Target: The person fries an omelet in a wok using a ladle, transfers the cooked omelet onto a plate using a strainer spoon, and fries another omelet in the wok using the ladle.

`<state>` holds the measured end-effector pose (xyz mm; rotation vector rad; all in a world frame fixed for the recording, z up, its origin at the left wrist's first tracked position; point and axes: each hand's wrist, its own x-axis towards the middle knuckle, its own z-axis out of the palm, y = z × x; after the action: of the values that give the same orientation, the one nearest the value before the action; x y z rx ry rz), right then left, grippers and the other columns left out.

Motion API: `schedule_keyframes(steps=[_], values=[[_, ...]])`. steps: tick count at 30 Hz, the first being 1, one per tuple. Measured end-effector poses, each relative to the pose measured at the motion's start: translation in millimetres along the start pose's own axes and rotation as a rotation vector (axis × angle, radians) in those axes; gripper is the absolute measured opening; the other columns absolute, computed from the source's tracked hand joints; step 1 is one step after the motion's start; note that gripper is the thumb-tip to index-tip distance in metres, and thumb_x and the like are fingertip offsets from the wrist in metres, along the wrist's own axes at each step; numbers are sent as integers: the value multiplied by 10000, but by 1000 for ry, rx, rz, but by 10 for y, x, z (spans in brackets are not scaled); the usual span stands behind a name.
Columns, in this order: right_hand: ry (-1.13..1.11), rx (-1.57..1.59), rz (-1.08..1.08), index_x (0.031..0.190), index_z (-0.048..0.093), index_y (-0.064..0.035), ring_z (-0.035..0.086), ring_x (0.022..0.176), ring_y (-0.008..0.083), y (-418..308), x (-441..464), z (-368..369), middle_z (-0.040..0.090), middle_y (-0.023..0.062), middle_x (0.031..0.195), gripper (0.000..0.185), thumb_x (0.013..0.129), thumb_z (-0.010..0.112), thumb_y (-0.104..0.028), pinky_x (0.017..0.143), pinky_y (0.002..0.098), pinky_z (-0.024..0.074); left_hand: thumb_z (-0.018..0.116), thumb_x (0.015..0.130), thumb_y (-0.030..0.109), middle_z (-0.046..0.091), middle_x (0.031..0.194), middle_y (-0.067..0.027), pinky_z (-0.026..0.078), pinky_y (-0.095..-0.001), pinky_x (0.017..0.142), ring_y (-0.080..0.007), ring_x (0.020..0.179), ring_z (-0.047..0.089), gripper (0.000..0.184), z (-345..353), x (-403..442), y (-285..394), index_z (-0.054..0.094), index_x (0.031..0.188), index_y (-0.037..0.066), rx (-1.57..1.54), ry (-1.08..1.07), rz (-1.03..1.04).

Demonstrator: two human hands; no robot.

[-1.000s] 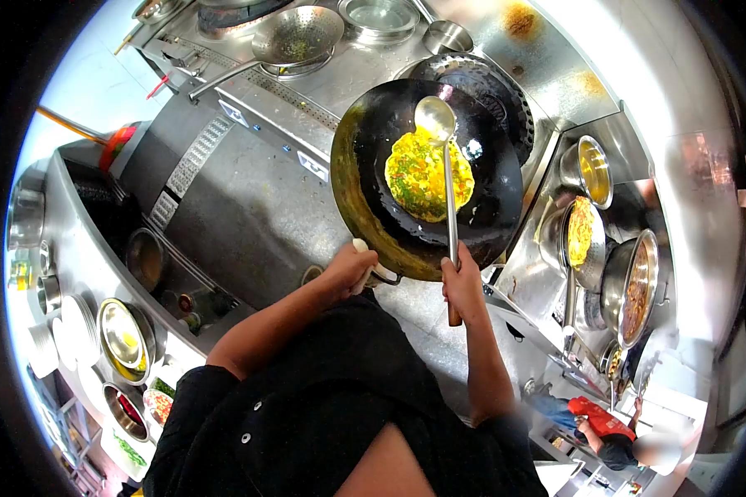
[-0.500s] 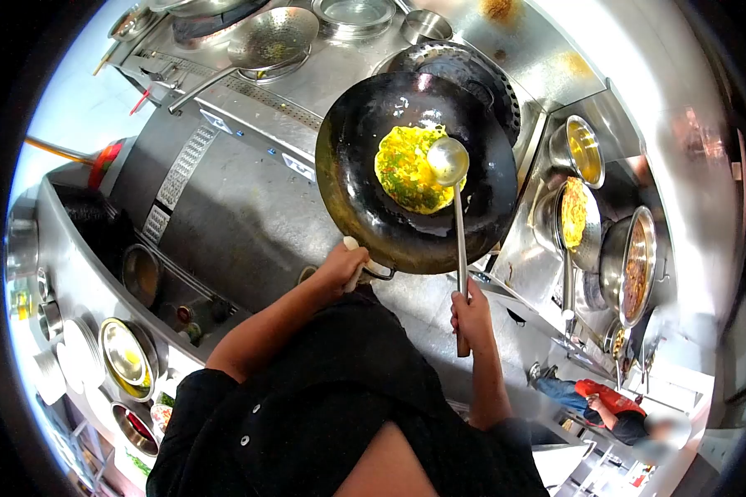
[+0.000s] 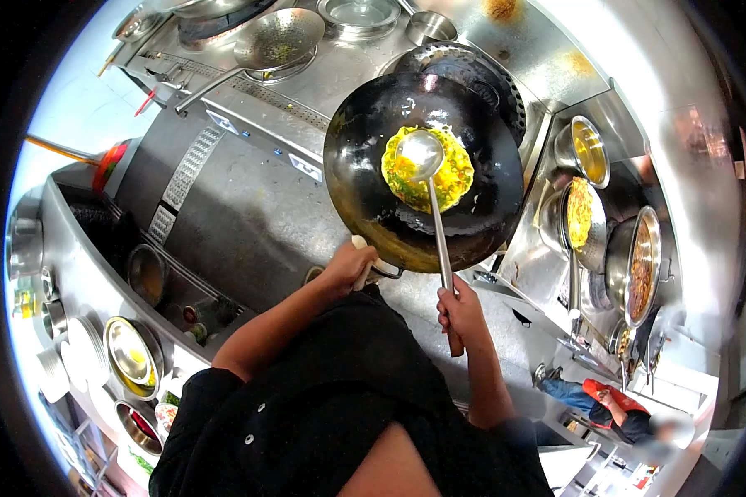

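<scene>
A large black wok tilts toward me in front of the burner. In its middle lies a round yellow omelette with green flecks. My left hand is closed round a pale folded cloth at the wok's wire handle. My right hand grips the long handle of a metal ladle. The ladle's bowl is over the omelette's upper left part and hides some of it; whether they touch I cannot tell.
At right stand a bowl of yellow liquid, a strainer with a fried yellow piece and a pot of brown food. A perforated strainer rests at the back. Behind me, at lower right, is a person in a red apron.
The ladle's bowl has moved left across the omelette, from its right edge to its upper left. My right hand has shifted slightly left with it. My left hand keeps its hold.
</scene>
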<state>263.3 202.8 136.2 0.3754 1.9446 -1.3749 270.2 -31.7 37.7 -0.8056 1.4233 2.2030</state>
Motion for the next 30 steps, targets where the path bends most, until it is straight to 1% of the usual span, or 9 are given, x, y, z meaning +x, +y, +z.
schedule_keyframes(steps=[4,10,13,16,19,22,25,28,30], values=[[-35,-60,-29,1343,438,-99,441,443,70,-22,43,81,460,-22,607,413,942,504,-169,392,246,395,564,791,162,584,755,-88,455,-366,587,-204,659,561,176,12,-38,31,547,864,4,5,4,17],[-19,-109,-83,1369,419,-101,435,423,76,-23,17,66,454,-20,592,441,940,505,-153,378,251,386,542,781,136,573,712,-89,460,-379,557,-205,621,557,131,11,12,-34,530,833,16,-113,-32,-4],[157,-231,-142,1370,421,-95,439,415,83,104,126,46,454,-12,570,448,932,505,-135,379,258,389,557,782,146,565,709,-80,461,-377,566,-212,628,557,146,-20,40,-65,530,847,18,-85,-53,28],[246,-329,-164,1372,420,-87,452,415,92,100,105,-23,460,-2,556,458,923,504,-121,385,266,396,575,789,164,560,727,-72,457,-372,572,-207,633,551,157,-7,-38,16,530,851,27,-8,-35,87],[223,-337,-150,1367,420,-78,472,430,107,103,57,-87,477,14,565,464,913,508,-117,400,279,411,585,804,186,558,757,-69,462,-371,590,-204,654,554,190,48,-22,-16,529,895,28,-176,-12,-28],[205,-389,-142,1384,405,-74,481,442,121,145,-6,-86,487,28,575,495,905,520,-120,418,296,417,587,816,189,564,796,-81,479,-377,607,-210,681,568,213,35,-82,58,523,933,22,-115,-44,-55],[137,-449,-179,1397,403,-80,498,460,127,174,-136,-182,505,39,594,518,898,534,-125,452,302,433,589,825,188,569,840,-94,494,-381,619,-219,713,581,259,-1,12,-45,502,999,18,-152,-67,-60],[138,-513,-53,1369,401,-73,589,565,228,106,-344,-286,572,159,672,499,897,530,-171,539,365,456,587,830,186,571,870,-104,497,-382,615,-218,723,584,279,13,-10,-29,485,1033,23,-189,-72,-50],[159,-597,-124,1371,400,-86,601,590,253,144,-345,-312,568,183,671,500,896,532,-165,559,376,461,584,835,192,571,877,-104,498,-383,611,-222,724,585,300,28,-72,49,474,1058,25,-171,-78,-44]])
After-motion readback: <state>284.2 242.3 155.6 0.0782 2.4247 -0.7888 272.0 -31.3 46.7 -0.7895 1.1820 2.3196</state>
